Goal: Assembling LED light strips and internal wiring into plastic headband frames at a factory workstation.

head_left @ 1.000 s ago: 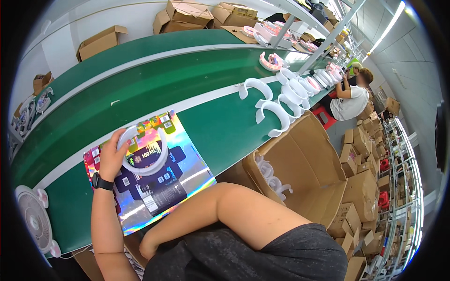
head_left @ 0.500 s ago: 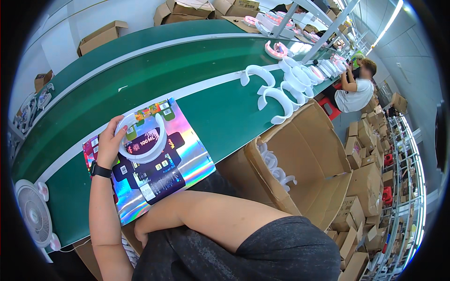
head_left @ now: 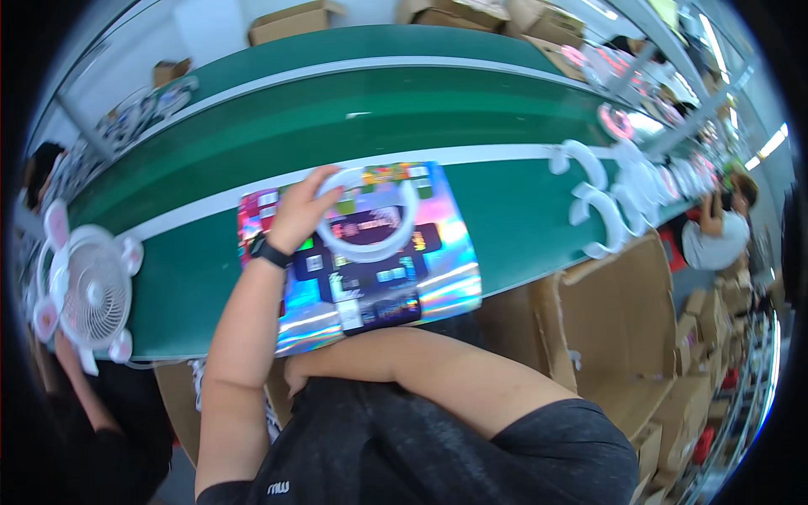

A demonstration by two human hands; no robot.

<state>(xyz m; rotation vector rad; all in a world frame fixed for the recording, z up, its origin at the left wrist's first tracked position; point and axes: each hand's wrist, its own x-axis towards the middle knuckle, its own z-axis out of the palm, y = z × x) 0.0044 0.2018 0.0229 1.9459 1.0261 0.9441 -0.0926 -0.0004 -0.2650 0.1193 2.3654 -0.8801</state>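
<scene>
My left hand (head_left: 296, 212) grips the left side of a white plastic ring (head_left: 372, 251). The ring lies flat on a shiny holographic box (head_left: 438, 278), which rests on the near edge of the green conveyor belt (head_left: 421, 109). A black watch is on that wrist. My right forearm crosses in front of my body under the box. My right hand (head_left: 293, 376) sits at the box's near left corner, touching its edge, with the fingers hidden.
Several white rings (head_left: 602, 220) lie on the belt to the right. Open cardboard boxes (head_left: 627, 337) stand below them, and a seated person (head_left: 714, 240) is beyond. At the left stands a white fan with pink ears (head_left: 88, 290), beside another person's arm (head_left: 80, 383).
The box with the ring now sits closer in front of me, at the belt's near edge. My left hand has kept its hold on the ring. My right hand has tucked in at the box's near corner.
</scene>
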